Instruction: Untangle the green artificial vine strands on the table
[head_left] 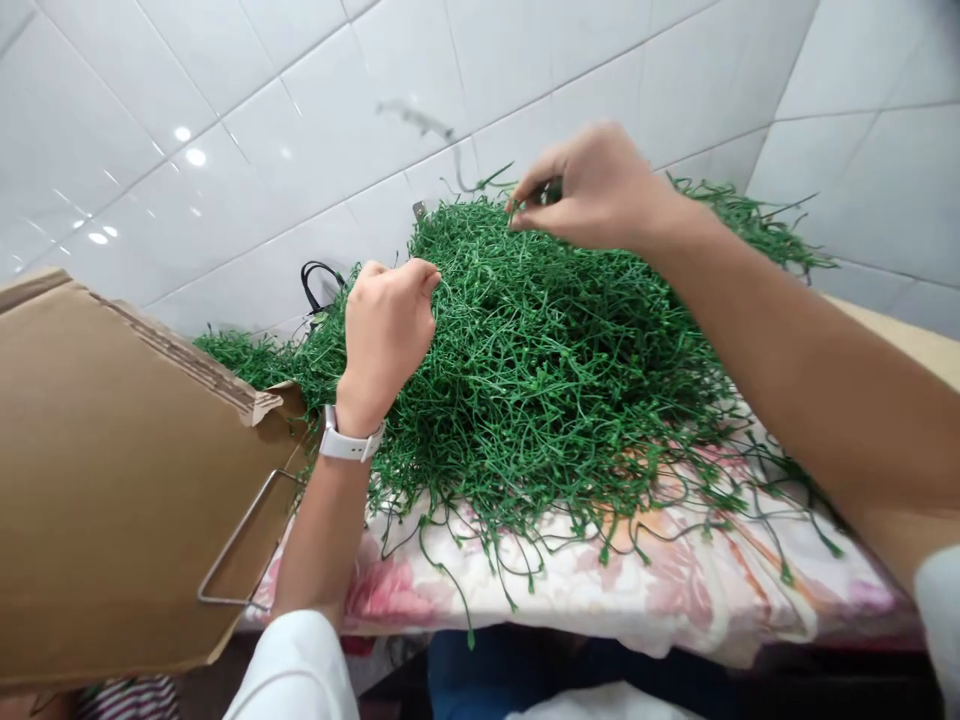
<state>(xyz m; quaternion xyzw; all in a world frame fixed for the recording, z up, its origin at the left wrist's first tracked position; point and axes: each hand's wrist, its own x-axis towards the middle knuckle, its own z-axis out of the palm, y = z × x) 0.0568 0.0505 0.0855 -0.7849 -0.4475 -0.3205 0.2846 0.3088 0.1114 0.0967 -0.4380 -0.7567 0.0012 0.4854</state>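
Note:
A large heap of thin green plastic-looking stems, many with small bud-like ends, lies in front of me. My left hand, with a white watch on its wrist, is closed over the left side of the heap. Its fingertips face away, so I cannot make out what they hold. Above the back of the heap, my right hand pinches a green stem between thumb and forefinger. Some stems trail loose over the front of the flowered cloth.
A brown cardboard box stands at the left, near a bent metal wire handle. White wall tiles rise behind the heap. A black cable loop shows at its back left. My legs are under the table edge.

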